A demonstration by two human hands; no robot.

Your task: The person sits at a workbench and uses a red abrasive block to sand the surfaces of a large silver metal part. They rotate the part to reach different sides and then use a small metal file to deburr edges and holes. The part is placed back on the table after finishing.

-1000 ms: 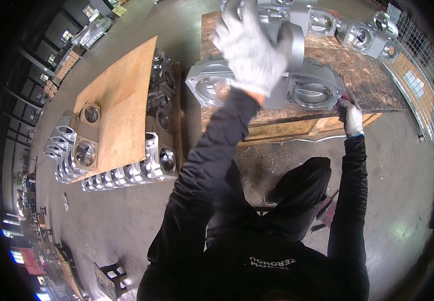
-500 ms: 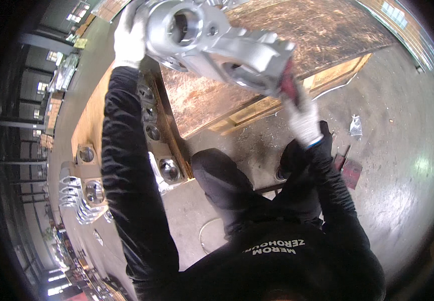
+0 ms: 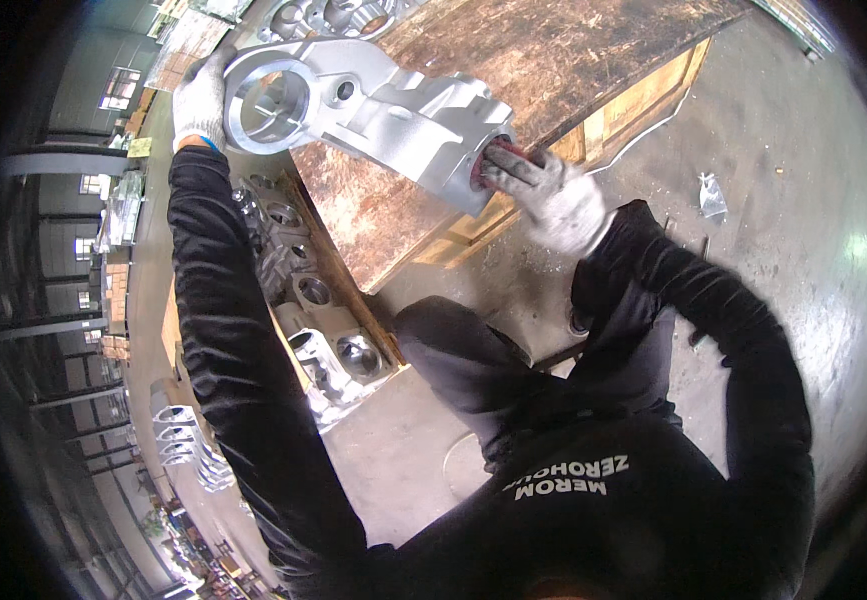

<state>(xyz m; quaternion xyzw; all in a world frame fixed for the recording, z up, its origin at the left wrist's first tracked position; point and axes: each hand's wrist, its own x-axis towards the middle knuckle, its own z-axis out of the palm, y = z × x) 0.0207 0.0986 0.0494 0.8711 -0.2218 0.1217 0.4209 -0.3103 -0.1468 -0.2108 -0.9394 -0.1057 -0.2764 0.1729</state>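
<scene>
Casting: large aluminium casting (image 3: 373, 105) held up above the worn wooden table (image 3: 553, 60).
Left hand (image 3: 198, 100): fingers wrapped on its ring end.
Right hand (image 3: 543, 190): fingers pinch a red abrasive pad (image 3: 493, 160) against its lower corner.
Risk: heavy part may slip, dropping onto stacked castings (image 3: 323, 320) beside the table.
Room: open floor (image 3: 783, 180) right of the table.
</scene>
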